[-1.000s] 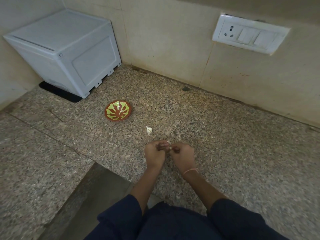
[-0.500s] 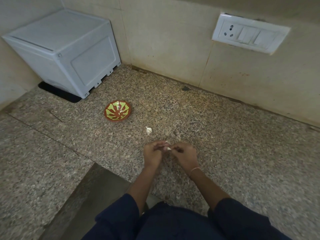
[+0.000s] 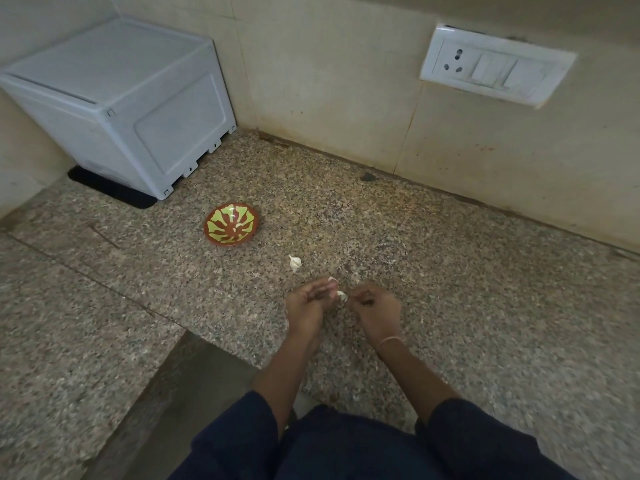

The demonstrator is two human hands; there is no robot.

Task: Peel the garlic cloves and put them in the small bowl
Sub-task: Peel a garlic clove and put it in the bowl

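Note:
My left hand point(image 3: 308, 301) pinches a white garlic clove point(image 3: 341, 294) at its fingertips, just above the granite counter. My right hand point(image 3: 375, 306) is close beside it with curled fingers, and picks at the clove's skin. One unpeeled garlic clove point(image 3: 294, 262) lies on the counter a little beyond my left hand. The small brown bowl with a green pattern point(image 3: 232, 223) stands further back and to the left, with a pale piece inside it.
A grey plastic box point(image 3: 121, 102) on a black mat fills the back left corner. A white switch plate point(image 3: 495, 65) hangs on the tiled wall. The granite counter point(image 3: 485, 289) steps down at its front edge by my left forearm. Bits of garlic skin lie near my hands.
My hands have drawn slightly apart, so the white clove now shows between the fingertips. The loose clove and the bowl have not moved.

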